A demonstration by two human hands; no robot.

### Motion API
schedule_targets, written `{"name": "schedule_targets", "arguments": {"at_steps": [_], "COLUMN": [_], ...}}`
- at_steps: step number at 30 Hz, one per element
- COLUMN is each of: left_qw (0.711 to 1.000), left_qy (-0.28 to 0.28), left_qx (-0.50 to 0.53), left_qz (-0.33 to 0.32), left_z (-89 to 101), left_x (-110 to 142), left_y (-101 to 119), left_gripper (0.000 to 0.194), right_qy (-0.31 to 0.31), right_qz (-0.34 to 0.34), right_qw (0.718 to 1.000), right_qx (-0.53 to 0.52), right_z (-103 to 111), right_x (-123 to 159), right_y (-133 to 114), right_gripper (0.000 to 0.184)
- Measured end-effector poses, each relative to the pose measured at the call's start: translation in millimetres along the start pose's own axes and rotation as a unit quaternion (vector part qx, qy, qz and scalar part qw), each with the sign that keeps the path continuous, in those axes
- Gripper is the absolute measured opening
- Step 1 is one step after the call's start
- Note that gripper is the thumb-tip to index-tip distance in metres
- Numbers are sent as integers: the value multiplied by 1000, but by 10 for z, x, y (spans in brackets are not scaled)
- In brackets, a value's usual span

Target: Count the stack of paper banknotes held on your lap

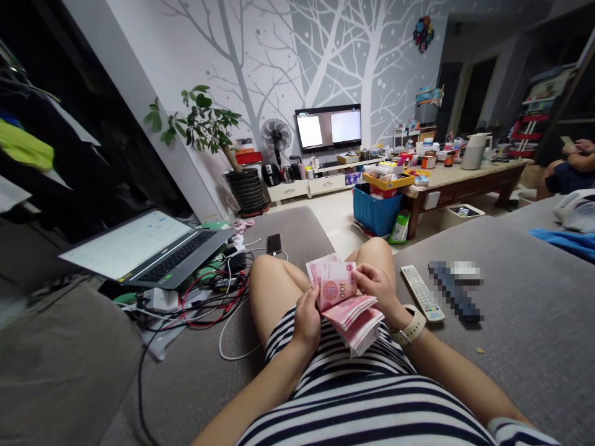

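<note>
A thick bundle of pink 100 banknotes is held above my lap, folded over so its ends fan toward me. My left hand is closed on the left side of the bundle, thumb on top. With thumb and fingers, my right hand pinches the right edge of an upright banknote whose face shows the number 100. Part of another note sticks out behind it at the upper left. A pale watch is on my right wrist. The fingers under the bundle are hidden.
On the grey sofa, a white remote control and a blurred dark object lie to my right. An open laptop, tangled cables and a phone are at left. A cluttered table stands ahead; another person sits far right.
</note>
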State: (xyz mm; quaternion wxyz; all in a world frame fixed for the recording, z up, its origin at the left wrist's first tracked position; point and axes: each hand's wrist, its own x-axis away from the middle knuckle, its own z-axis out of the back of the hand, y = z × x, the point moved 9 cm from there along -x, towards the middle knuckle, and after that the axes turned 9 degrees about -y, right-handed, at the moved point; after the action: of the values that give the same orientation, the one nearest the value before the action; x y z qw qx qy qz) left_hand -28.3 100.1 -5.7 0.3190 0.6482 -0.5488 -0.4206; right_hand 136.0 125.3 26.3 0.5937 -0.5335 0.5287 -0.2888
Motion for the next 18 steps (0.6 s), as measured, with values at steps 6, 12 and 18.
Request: {"name": "schedule_targets", "arguments": {"at_steps": [6,12,18], "left_qw": [999,1000,1000], "left_qy": [19,-6,-24], "left_qx": [-37,-26,3], "left_qz": [-3,8,17], "left_z": [103,23,-11], "left_x": [-9,12,9], "left_y": [-50,-50,-102], "left_gripper": [26,29,30], "right_qy": [-7,-16,-19], "right_qz": [-2,-11,7], "right_qw": [1000,999,999], "right_qx": [-19,-37,-48], "right_z": [-34,-47,-62], "right_x": [18,20,32], "right_y": [-10,42,-6], "right_gripper": [43,41,34]}}
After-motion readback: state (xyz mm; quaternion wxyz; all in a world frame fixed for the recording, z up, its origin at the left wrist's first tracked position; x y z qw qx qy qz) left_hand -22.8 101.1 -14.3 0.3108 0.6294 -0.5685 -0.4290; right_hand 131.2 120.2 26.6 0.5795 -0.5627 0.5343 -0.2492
